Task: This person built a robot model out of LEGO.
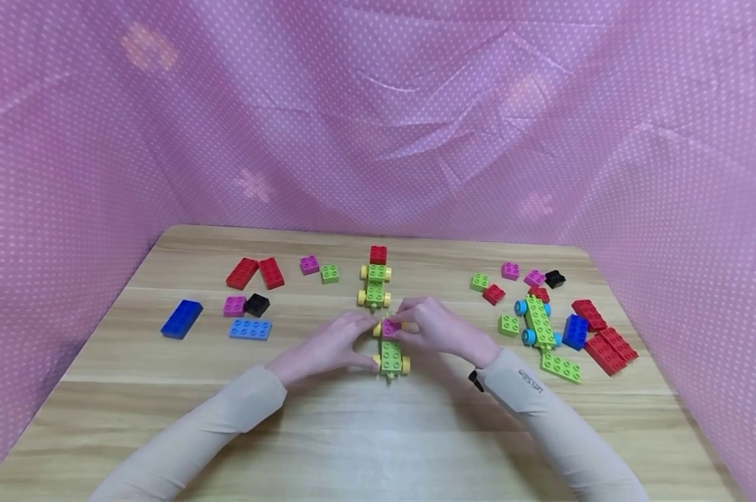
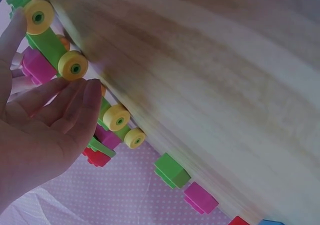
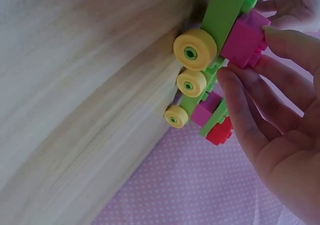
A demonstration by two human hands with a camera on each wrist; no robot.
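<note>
two hands meet in the middle of the wooden table [image 1: 164,418], both working on a little green wheeled car [image 1: 391,359] with yellow wheels. right hand [image 1: 437,329] has its fingertips pinching a small pink brick [image 1: 390,327] that sits on the far end of that car; the right wrist view shows thumb and fingers [image 3: 287,45] curled round the pink brick [image 3: 242,42] pretty clearly. left hand [image 1: 330,345] is up against the car's left side, fingers mostly straight and relaxed, fingertips [image 2: 82,92] just beside a yellow wheel [image 2: 73,65], so it's steadying more than gripping.

just behind them stands a second green car [image 1: 374,284], also on yellow wheels, with a red brick [image 1: 378,254] at its far end. off to the left lie two red bricks [image 1: 255,272], a dark blue brick [image 1: 181,318], a light blue plate [image 1: 250,328], plus pink, black and green small ones. on the right there's a third green car with blue wheels [image 1: 537,322] amid loose red, green, pink, blue and black bricks. pink dotted cloth [image 1: 378,104] hangs all round the table.
</note>
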